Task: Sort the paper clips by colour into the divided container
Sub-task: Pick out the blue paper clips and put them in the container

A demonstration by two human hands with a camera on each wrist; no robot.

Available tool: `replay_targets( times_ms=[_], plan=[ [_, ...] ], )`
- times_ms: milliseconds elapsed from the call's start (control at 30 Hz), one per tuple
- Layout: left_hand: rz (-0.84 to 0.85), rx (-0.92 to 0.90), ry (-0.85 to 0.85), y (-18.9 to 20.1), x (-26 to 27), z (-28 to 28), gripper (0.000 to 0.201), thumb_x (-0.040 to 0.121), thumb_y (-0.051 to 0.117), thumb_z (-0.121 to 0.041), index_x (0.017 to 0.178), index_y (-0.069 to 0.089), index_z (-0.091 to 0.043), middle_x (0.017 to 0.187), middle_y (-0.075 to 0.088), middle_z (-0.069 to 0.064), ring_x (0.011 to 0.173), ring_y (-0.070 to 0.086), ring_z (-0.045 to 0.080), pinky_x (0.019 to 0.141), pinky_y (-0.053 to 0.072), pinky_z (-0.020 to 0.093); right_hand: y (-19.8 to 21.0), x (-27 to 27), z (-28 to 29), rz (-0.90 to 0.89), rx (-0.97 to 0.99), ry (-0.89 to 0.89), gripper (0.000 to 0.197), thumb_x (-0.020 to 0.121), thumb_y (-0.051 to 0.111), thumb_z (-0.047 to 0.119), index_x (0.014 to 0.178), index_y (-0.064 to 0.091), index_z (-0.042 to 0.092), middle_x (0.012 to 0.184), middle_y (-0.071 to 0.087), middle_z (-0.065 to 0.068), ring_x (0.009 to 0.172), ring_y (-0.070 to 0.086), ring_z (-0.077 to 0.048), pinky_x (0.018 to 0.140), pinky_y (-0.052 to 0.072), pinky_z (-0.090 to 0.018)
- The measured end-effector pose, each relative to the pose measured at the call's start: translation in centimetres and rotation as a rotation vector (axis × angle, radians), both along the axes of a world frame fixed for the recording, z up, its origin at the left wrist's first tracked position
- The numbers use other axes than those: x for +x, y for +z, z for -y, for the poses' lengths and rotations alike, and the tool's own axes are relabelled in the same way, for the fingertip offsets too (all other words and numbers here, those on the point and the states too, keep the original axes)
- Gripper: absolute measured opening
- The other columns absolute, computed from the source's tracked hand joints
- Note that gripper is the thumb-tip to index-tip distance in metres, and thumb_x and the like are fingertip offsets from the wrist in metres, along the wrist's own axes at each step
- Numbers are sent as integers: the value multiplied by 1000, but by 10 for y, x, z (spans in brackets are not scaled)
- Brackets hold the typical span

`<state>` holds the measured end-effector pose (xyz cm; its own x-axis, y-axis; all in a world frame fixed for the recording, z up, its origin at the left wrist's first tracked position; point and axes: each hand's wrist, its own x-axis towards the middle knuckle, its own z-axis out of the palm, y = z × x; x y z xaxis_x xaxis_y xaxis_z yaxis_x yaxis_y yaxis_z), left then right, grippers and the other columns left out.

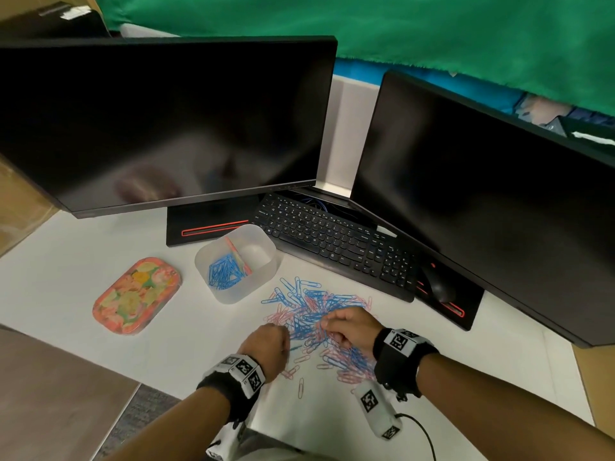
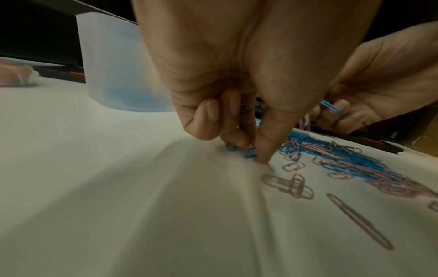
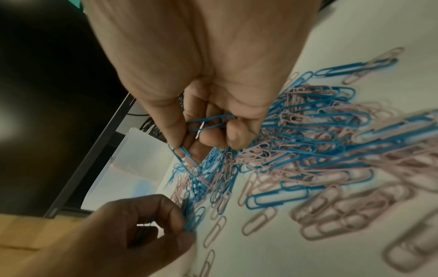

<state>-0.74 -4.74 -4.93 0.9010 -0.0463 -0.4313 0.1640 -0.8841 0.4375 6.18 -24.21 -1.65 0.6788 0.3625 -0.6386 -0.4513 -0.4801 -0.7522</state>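
Two hands are picking blue paper clips out of a mixed blue and pink pile [image 1: 316, 314] lying on a white desk [image 1: 83, 261].

The right hand [image 1: 349, 327] is curling its fingers around several blue clips [image 3: 208, 121]. The left hand [image 1: 266, 341] is pinching blue clips [image 2: 250, 151] at the pile's near-left edge. The divided container [image 1: 263, 261] is sitting just beyond the pile, holding blue clips [image 1: 223, 271] in its left compartment.
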Motion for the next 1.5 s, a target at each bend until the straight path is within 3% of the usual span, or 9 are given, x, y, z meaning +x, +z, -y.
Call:
replay_targets(
  times_ms=[200, 300, 533, 667, 867, 1000, 1133, 1367, 1500],
  plan=[
    [10, -103, 86, 7, 1, -2, 13, 80, 51, -14, 73, 54, -24, 85, 66, -1, 80, 61, 19, 69, 47, 24, 3, 3, 0, 127, -98, 64, 19, 89, 64, 25, 98, 73, 10, 83, 69, 11, 64, 54, 4, 67, 41, -16],
    [26, -253, 183, 12, 3, -4, 14, 83, 58, -12, 88, 62, -25, 82, 62, -5, 75, 58, 13, 67, 41, 17, 6, 5, -3, 65, -66, 28, 13, 92, 59, 20, 93, 69, 11, 73, 63, 4, 56, 49, -4, 57, 38, -19],
    [-251, -1085, 777, 44, 18, -16, 21, 79, 43, 3, 85, 62, -3, 60, 45, 7, 48, 37, 15, 46, 30, 21, 30, 13, -42, -186, 251, -201, 14, 95, 45, 1, 89, 58, 4, 68, 57, -15, 59, 58, -27, 54, 48, -32],
    [-203, -1404, 985, 68, 23, -34, 23, 82, 31, -4, 75, 52, -8, 63, 48, 6, 50, 43, 18, 48, 37, 24, 48, 22, -79, -204, 308, -172, 13, 94, 45, 3, 88, 56, 4, 68, 56, -16, 57, 59, -28, 50, 51, -30],
    [-30, -1281, 1120, 97, 41, -71, 26, 96, 37, -26, 85, 57, -11, 73, 55, 6, 58, 54, 17, 54, 49, 26, 70, 48, -143, -178, 263, -116, 11, 91, 52, 7, 83, 58, 3, 64, 60, -13, 51, 60, -23, 51, 52, -27],
    [8, -1272, 1224, 109, 52, -91, 23, 99, 41, -30, 91, 51, -11, 84, 63, 15, 72, 60, 26, 67, 53, 34, 79, 60, -175, -174, 227, -79, 18, 94, 49, 10, 79, 58, 3, 74, 63, -16, 71, 66, -30, 69, 56, -36],
    [10, -1205, 1281, 107, 54, -103, 26, 97, 47, -31, 108, 48, -8, 84, 59, 14, 69, 58, 23, 63, 53, 30, 85, 64, -192, -168, 189, -57, 19, 96, 50, 16, 80, 56, 6, 79, 59, -14, 65, 59, -22, 63, 51, -29],
    [24, -1103, 1255, 102, 56, -105, 26, 97, 48, -31, 113, 51, -10, 96, 48, 14, 82, 52, 26, 74, 48, 34, 82, 65, -193, -97, 111, -2, 44, 98, 50, 24, 127, 52, -9, 134, 51, -30, 124, 52, -40, 105, 44, -44],
    [74, -963, 1136, 109, 57, -94, 27, 98, 46, -21, 121, 57, -11, 111, 53, 12, 102, 55, 27, 85, 48, 35, 83, 67, -173, -5, 145, -50, 36, 98, 47, 16, 124, 54, -9, 106, 62, -21, 86, 64, -26, 77, 52, -32]
  ],
)
